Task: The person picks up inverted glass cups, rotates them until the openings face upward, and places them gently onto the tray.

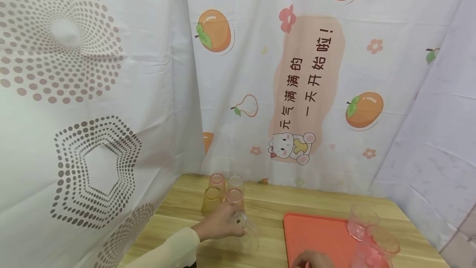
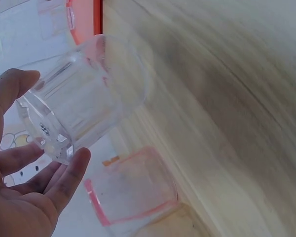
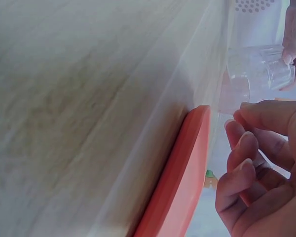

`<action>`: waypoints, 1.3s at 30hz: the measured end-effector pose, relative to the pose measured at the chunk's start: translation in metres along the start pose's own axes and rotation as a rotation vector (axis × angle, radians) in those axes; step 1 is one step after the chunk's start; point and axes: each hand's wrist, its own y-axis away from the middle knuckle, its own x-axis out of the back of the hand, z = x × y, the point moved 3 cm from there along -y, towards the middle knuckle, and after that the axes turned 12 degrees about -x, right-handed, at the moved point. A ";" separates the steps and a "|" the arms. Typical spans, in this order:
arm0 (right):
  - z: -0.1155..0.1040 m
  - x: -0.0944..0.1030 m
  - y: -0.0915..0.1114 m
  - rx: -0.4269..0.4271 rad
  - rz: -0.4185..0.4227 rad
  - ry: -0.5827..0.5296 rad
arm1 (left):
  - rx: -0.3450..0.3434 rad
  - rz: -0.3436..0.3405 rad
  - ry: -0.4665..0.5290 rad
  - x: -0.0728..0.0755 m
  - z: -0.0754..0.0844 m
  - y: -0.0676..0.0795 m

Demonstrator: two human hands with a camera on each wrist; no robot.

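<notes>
My left hand (image 1: 222, 223) holds a clear cup (image 2: 84, 98) by its thick base, thumb on one side and fingers on the other. The cup is tilted, its open rim pointing away from the palm. Just behind this hand stands a group of cups on the table: a yellow cup (image 1: 211, 204), a pink cup (image 1: 235, 195), another pink-rimmed cup (image 1: 217, 180) and a clear one (image 1: 236, 182). Beside the near part of the red tray (image 1: 316, 233), my right hand (image 3: 266, 168) has loosely bent fingers with nothing between them.
Several clear and pinkish cups (image 1: 383, 239) stand at the tray's right side, overlapping in view. The wooden table (image 1: 269, 206) ends at a printed curtain (image 1: 238, 65) behind, with more curtain (image 1: 156, 94) along the left.
</notes>
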 end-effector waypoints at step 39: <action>-0.042 -0.010 -0.024 0.025 0.127 -0.093 | 0.085 0.117 0.315 -0.035 0.003 -0.015</action>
